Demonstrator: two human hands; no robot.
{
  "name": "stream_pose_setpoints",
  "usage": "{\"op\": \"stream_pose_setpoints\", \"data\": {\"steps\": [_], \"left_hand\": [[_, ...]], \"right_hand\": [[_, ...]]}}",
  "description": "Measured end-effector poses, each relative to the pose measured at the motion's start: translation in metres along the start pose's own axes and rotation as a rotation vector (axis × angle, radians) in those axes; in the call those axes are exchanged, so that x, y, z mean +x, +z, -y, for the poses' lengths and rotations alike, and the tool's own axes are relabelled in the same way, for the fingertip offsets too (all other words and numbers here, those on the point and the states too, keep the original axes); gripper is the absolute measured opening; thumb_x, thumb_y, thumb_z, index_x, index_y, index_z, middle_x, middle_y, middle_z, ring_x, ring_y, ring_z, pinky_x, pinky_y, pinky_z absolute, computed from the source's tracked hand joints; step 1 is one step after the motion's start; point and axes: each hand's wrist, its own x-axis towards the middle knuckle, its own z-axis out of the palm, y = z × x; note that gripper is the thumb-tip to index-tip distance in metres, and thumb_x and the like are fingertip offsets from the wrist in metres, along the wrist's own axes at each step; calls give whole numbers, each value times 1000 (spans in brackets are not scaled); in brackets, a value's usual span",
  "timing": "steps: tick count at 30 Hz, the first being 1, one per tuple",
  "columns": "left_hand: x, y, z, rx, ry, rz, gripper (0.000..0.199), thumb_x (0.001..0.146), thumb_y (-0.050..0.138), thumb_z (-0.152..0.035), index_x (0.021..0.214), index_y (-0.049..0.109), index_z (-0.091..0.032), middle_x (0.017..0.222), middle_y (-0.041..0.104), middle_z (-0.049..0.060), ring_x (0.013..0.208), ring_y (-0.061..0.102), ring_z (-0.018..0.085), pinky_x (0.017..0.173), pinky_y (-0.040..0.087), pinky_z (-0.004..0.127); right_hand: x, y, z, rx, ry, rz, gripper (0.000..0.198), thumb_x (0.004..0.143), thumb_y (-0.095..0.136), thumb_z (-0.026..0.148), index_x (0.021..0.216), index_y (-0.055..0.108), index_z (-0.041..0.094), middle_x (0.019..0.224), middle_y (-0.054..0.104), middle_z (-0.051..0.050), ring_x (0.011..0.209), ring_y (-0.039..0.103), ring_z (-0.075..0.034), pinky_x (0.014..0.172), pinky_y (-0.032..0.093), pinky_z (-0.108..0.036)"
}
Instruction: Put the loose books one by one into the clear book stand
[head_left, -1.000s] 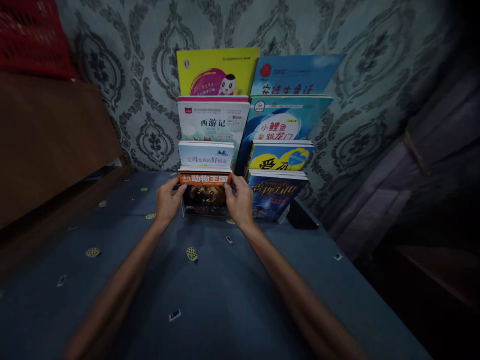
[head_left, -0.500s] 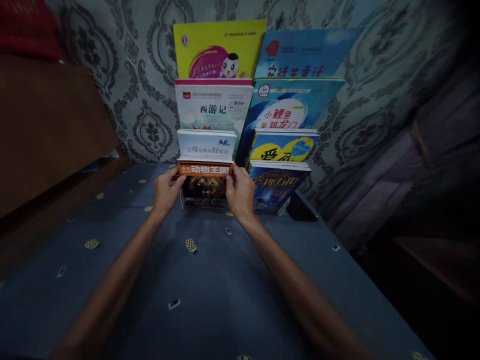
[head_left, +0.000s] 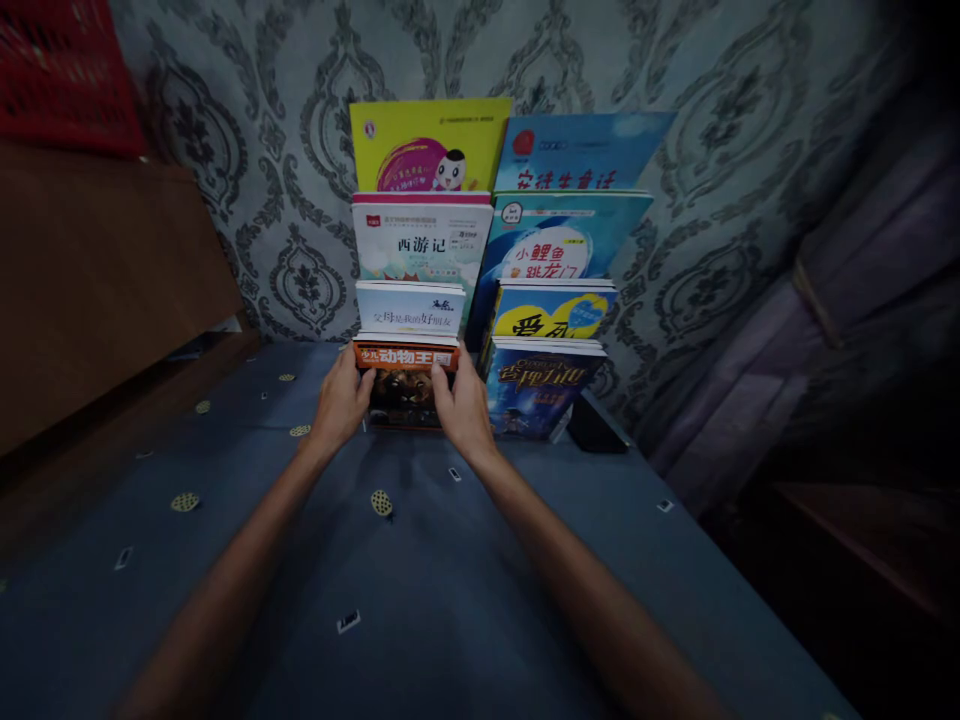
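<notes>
My left hand [head_left: 343, 398] grips the left side of a dark book with an orange top band and a lion on its cover [head_left: 405, 390]. My right hand [head_left: 463, 402] grips its right side, the thumb lying on the cover. The fingers behind the book are partly hidden. Behind it rise a pale blue book [head_left: 411, 306], a white book [head_left: 421, 240] and a yellow book [head_left: 427, 145], stepped upward. A second column at the right shows a dark blue book [head_left: 544, 390], a blue and yellow book [head_left: 555, 312], a teal book [head_left: 570, 235] and a blue book [head_left: 589, 150].
A grey-blue patterned cloth [head_left: 420, 600] covers the tabletop. A black flat object [head_left: 596, 428] lies right of the books. To the left stands a brown wooden cabinet [head_left: 112, 290] with a red basket [head_left: 64, 75] on top. Patterned wallpaper and a tied curtain [head_left: 757, 380] are behind.
The view has tilted up a little, so the books appear lower. Both hands still hold the lion book's sides, and my right thumb now lies further over its cover.
</notes>
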Motion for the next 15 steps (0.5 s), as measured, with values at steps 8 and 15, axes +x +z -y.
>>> {"op": "stream_pose_setpoints", "data": {"steps": [8,15], "left_hand": [[2,0,-10,-31,13,-65,68,99,50,-33,159,21,-21,159,41,17,142,47,30,114,44,48],[6,-6,-14,44,47,-12,54,100,46,-26,153,38,-19,148,55,15,138,52,29,115,43,49]], "right_hand": [[14,10,-10,77,120,-2,60,103,29,55,139,56,16,114,73,-19,107,67,-31,91,52,-48],[25,27,-15,102,209,-52,55,103,27,49,134,58,16,119,71,-19,105,66,-28,88,52,-42]]}}
